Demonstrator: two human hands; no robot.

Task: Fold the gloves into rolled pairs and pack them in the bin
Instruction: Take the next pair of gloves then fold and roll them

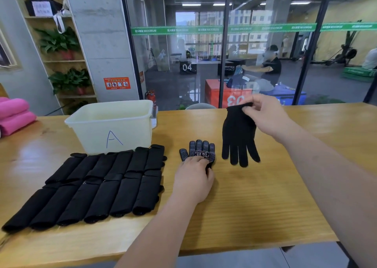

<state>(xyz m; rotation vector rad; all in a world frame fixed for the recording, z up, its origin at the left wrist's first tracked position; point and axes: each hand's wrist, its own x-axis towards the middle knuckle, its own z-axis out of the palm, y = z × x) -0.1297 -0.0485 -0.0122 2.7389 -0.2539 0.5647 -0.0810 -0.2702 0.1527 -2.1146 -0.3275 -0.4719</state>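
A black glove [238, 137] hangs fingers down above the wooden table [255, 196], pinched at its cuff by my right hand [263, 116]. A second black glove with white grip dots [199, 150] lies flat on the table, fingers pointing away from me. My left hand [193, 178] presses down on its cuff end and hides that part. A translucent white bin marked "A" [112, 122] stands at the back left of the table, nothing visible inside. In front of it lie two rows of several rolled black gloves [98, 184].
Pink rolled towels [14, 114] rest at the table's far left edge. A glass wall runs behind the table, with a seated person beyond it. A shelf with potted plants [65, 63] stands at the back left.
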